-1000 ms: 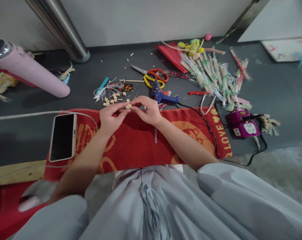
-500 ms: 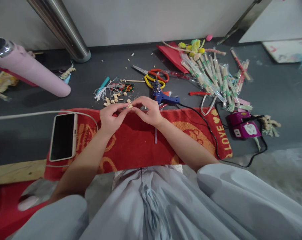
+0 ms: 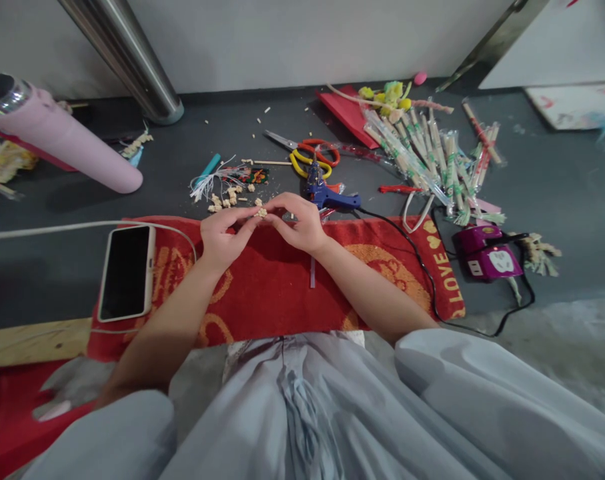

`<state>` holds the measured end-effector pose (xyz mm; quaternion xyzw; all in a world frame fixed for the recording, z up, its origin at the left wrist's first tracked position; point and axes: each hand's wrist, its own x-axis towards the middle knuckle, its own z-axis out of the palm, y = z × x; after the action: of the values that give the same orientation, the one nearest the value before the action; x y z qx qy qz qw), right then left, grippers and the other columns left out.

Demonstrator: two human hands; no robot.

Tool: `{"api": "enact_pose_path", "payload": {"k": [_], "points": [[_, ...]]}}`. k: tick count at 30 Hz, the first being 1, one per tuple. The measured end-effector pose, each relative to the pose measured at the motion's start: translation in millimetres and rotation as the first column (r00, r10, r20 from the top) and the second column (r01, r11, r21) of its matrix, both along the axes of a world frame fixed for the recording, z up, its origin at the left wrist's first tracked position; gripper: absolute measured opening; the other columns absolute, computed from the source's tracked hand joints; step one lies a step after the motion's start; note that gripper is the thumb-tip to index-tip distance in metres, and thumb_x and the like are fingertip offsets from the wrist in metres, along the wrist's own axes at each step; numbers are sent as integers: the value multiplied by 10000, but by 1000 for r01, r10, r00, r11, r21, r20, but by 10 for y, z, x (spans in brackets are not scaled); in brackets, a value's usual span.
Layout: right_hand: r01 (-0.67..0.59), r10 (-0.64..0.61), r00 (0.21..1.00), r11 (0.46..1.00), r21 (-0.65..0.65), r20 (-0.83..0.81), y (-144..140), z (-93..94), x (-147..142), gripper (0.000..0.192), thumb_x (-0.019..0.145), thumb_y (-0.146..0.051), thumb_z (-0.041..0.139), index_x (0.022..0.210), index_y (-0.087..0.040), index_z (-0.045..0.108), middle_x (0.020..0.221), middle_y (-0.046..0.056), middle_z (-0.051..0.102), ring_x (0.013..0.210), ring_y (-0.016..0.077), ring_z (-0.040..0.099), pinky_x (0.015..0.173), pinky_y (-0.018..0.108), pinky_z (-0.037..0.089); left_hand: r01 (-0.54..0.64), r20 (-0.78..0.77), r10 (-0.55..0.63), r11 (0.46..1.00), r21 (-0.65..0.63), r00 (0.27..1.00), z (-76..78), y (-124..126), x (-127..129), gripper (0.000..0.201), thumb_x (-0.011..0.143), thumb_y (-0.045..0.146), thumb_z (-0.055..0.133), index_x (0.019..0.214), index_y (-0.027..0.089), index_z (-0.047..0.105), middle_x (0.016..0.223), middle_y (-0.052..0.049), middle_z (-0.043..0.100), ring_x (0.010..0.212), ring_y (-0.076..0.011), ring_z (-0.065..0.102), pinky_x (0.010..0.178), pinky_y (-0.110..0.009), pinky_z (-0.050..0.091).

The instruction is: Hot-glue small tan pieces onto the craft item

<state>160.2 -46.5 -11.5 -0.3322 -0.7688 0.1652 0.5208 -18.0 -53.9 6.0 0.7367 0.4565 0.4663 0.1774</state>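
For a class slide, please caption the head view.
Left hand and right hand hold a small pale piece near a blue glue gun.

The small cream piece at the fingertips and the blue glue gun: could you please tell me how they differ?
The cream piece is tiny and knobbly; the glue gun is much larger, with a long handle.
The cream piece is held up between the left hand and the right hand, while the glue gun lies unheld.
The glue gun has a black cord; the cream piece shows none.
Both are close to the right hand.
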Motion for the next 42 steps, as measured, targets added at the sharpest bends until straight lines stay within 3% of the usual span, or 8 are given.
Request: {"api": "enact_pose_path", "payload": {"k": [10,15,19,28,32,35,38,42], "points": [[-29,29,999,999,20,-22,-5,17,4,188,951,-325,511,955,-170,618,892,58,695,773,112,624,669,252,534,-42,-29,42,999,18,999,-21,-2,0,284,817,429,655,909,180,756,726,-40,739,588,-113,631,576,-232,497],[-32,32,999,999,-10,-2,-2,15,7,203,952,-341,500,956,-174,615,894,63,691,793,129,625,697,283,548,41,-76,-34,995,94,997,-63,35,-20,296,857,390,614,1065,212,727,835,-45,760,697,-135,679,652,-248,522],[-48,48,999,999,7,-5,0,12,13,188,952,-327,502,950,-170,605,873,62,678,767,126,608,730,295,551,71,-141,-52,989,133,989,-52,38,-27,249,867,346,597,1029,229,745,919,-58,778,765,-151,706,710,-264,540],[-43,44,999,998,-37,23,-4,7,18,202,961,-341,486,991,-172,593,905,61,665,778,124,605,679,269,532,-34,-85,38,998,46,996,-30,18,1,220,815,369,647,854,196,777,821,-61,782,697,-151,707,647,-244,540],[-48,49,999,998,-35,23,-7,14,5,211,953,-352,503,1011,-168,588,914,67,652,795,127,607,679,267,538,-27,50,30,998,-48,998,-54,1,47,204,796,348,661,815,175,766,718,-46,760,552,-114,657,546,-218,508],[-42,43,999,999,-27,25,-1,19,3,218,953,-353,496,1027,-171,591,934,77,642,816,138,607,697,285,546,57,183,-21,980,-192,983,-74,-9,72,239,795,383,657,827,164,747,547,-2,676,390,-74,541,418,-194,429],[-14,14,1000,1000,-8,13,9,18,5,206,942,-340,507,1006,-174,609,914,75,631,812,144,599,718,307,554,165,322,-48,923,-347,945,-85,2,87,319,788,470,656,830,161,723,459,21,599,307,-57,445,325,-188,326],[10,-10,1000,1000,8,27,7,18,-3,187,927,-309,521,1004,-174,625,930,82,612,875,166,602,786,348,557,297,470,-28,807,-510,882,-49,25,116,405,717,579,698,728,176,664,413,34,537,269,-57,374,281,-208,241]]}}
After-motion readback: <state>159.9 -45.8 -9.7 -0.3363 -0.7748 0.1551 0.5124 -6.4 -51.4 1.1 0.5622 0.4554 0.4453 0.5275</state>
